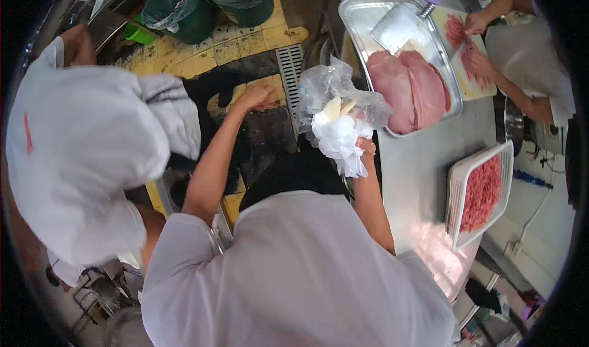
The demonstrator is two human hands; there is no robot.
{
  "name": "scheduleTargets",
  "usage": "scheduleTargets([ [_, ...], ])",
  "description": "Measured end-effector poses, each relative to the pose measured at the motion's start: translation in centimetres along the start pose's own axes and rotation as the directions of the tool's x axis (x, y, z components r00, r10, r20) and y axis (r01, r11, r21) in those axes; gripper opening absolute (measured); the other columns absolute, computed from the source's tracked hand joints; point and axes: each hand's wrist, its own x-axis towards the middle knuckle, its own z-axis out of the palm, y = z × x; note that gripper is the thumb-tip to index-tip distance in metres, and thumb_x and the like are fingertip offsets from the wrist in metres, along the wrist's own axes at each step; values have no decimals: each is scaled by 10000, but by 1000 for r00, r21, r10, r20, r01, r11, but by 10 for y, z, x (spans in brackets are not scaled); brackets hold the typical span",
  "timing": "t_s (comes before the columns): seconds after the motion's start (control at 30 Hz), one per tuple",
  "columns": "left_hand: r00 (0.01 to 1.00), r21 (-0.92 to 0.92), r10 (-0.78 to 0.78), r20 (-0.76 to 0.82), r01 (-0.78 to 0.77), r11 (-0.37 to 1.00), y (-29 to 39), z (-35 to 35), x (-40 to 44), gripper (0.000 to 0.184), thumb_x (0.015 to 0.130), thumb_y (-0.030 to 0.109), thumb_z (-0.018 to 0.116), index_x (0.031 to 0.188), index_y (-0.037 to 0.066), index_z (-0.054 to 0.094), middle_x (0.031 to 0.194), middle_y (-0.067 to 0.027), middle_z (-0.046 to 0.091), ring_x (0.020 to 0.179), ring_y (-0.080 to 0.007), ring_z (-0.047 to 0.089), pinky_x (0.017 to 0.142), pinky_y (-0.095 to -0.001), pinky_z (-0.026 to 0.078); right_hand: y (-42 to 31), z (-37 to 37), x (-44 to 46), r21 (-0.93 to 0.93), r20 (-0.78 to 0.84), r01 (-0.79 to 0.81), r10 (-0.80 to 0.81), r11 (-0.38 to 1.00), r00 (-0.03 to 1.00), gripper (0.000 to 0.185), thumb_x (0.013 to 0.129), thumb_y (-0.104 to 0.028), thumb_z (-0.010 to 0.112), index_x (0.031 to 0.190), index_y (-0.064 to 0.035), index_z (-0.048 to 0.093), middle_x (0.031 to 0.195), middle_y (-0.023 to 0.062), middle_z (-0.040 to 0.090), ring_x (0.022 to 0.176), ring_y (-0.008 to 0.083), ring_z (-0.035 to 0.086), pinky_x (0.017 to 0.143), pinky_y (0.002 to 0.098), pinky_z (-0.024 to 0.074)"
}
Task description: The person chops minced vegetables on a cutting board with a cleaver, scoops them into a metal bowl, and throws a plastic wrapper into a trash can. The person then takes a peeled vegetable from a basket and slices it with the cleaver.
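Note:
My right hand (366, 146) is closed around a crumpled bundle of white plastic bags (340, 135), beside the edge of the metal table. Clear plastic (328, 80) spreads from the top of the bundle, and pale flat pieces (334, 107) of a kind I cannot make out stick up in it. Over the dark, wet floor, my left hand (261, 95) hangs with loosely bent fingers and nothing visible in it. Just past the bundle lies a metal tray (451, 71) with large slabs of raw pink meat (392, 92) and a wide-bladed cleaver (396, 28).
A white basket (454, 206) of ground meat (481, 193) stands on the metal table (408, 181). Across it, a co-worker's hands (481, 61) handle meat on a cutting board (478, 89). Another person in white (86, 157) bends at left. Lined green bins (184, 15) stand ahead, near a floor grate (290, 71).

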Motion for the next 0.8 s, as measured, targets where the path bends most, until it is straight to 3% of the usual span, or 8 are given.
scheduleTargets([
  [0.07,919,652,-122,-374,354,670,-83,-16,60,438,932,485,608,1077,82,705,1123,-80,735,963,-269,727,901,-566,506,-13,6,46,-15,77,-60,61,998,995,754,672,-111,739,1376,15,502,1232,151,636,1130,293,635,1017,415,504],
  [0.1,907,705,-164,-388,407,581,-141,-19,77,403,875,465,661,1075,126,750,1128,-71,746,1090,-292,697,1038,-618,393,-19,23,63,-2,131,-93,92,996,987,770,654,-113,749,1374,11,506,1227,147,637,1131,288,632,1022,409,496],
  [0.17,799,796,-595,-87,415,441,-143,-24,23,479,872,434,676,1307,233,687,1412,-87,623,1335,-390,543,1027,-646,409,-29,44,83,20,180,-104,99,994,979,785,637,-114,760,1371,7,511,1222,143,639,1131,284,629,1028,403,488],
  [0.2,802,820,-596,17,330,467,-152,-22,-5,481,842,312,732,1309,210,680,1402,-88,617,1323,-424,537,1005,-710,393,-36,53,97,-64,194,-96,107,993,975,801,614,-113,771,1364,9,516,1217,139,640,1124,277,630,1021,392,487],
  [0.27,582,758,-808,-97,569,319,-165,4,-50,532,842,259,746,1363,212,648,1483,-113,547,1362,-396,507,1046,-696,376,-50,60,126,-114,231,-147,170,983,958,832,569,-95,798,1348,15,527,1212,128,643,1107,261,631,1006,367,482],
  [0.33,646,724,-764,14,520,453,-211,24,-83,567,898,312,687,1435,165,580,1512,-127,518,1420,-364,452,1114,-569,388,-55,65,154,-99,226,-176,195,979,954,829,573,-86,796,1350,13,524,1211,128,642,1105,266,631,1003,369,484],
  [0.5,588,404,-774,234,665,628,-246,50,-118,558,897,317,686,1422,159,585,1493,-133,527,1399,-365,463,1100,-569,395,-43,71,213,-161,52,-292,304,943,951,823,590,-63,786,1362,4,509,1207,140,639,1107,289,633,1004,399,492],
  [0.8,645,-85,-650,402,733,675,-266,1,-66,542,895,326,683,1399,148,595,1458,-145,541,1361,-366,484,1074,-568,407,41,147,355,-56,165,-300,305,952,938,727,732,-153,737,1394,22,493,1241,187,638,1109,333,656,989,447,531],
])
